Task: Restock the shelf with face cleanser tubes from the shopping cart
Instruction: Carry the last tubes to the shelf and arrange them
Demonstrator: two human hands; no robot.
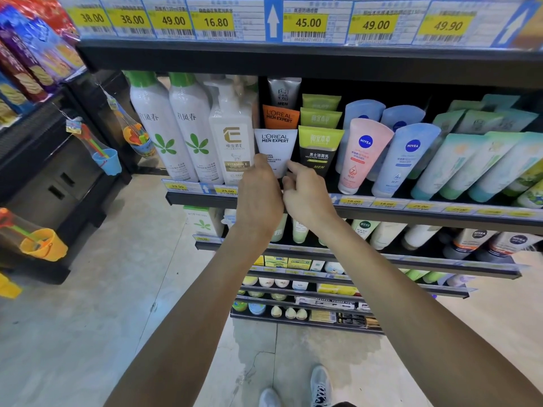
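both hands are up at the front of the black metal shelf (293, 198), working on the white squeeze tube printed "l'oreal men expert" (275, 148), which stands cap-down at the shelf's front edge. the left hand (260, 192) is curled against the tube's lower left side, its thumb on the tube's face. the right hand (305, 195) sits just to the right, its forefinger stretched to touch the tube's lower right edge while the other fingers fold in beneath; whether they grip the cap end cannot be told, since the hands hide it. the two hands touch each other below the tube.

behind the white tube stand an orange tube of the same brand (280, 116) and, further back, a grey tube marked "men" (283, 92). just beside it on the right is a row of green-and-black tubes (319, 148); on the left is a white pump bottle with a gold "e" (232, 136), then two tall white bottles with green caps (173, 124). further right lean a pink nivea tube (363, 154), pale blue nivea tubes (407, 157) and mint-green tubes (458, 163). yellow price labels (307, 22) run along the shelf edge above. grey sneakers (320, 383) show on the pale tiled floor (102, 289).
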